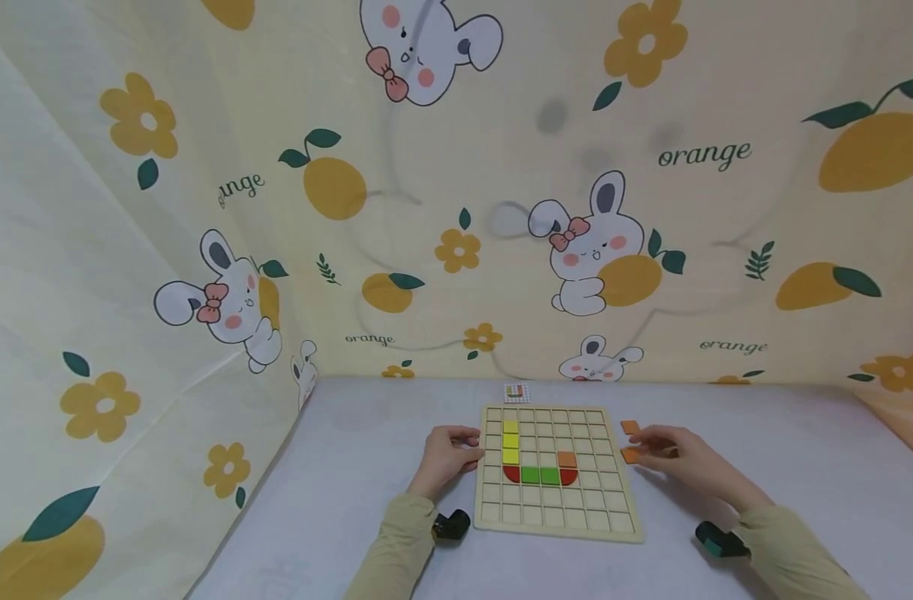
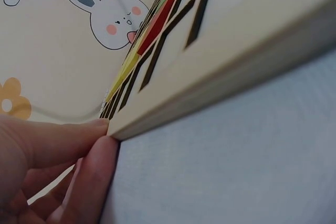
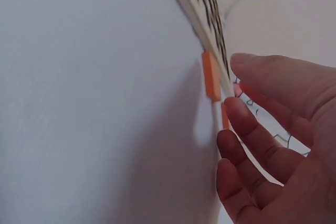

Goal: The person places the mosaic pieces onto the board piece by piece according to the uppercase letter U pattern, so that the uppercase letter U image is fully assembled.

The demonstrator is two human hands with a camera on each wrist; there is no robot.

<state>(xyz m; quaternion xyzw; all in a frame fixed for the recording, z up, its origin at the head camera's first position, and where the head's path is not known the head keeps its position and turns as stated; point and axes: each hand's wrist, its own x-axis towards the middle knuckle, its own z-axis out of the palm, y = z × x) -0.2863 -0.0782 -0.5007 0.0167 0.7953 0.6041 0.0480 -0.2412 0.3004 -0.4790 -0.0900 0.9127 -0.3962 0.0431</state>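
Note:
A wooden grid board (image 1: 554, 517) lies flat on the white table. In its cells sit a column of yellow tiles (image 1: 510, 442), a row of red and green tiles (image 1: 540, 476) and one orange tile (image 1: 567, 459). My left hand (image 1: 452, 454) rests at the board's left edge, and its fingertips (image 2: 97, 140) touch the side of the board (image 2: 236, 51). My right hand (image 1: 662, 450) lies to the right of the board, fingers relaxed. Its fingertips (image 3: 233, 109) are at a loose orange tile (image 3: 224, 116). A second orange tile (image 3: 211, 76) lies just beyond it.
A small pattern card (image 1: 516, 392) lies behind the board. Printed fabric walls (image 1: 201, 317) close in the table (image 1: 366, 450) at the back and left. Black camera units (image 1: 451, 525) sit at both wrists.

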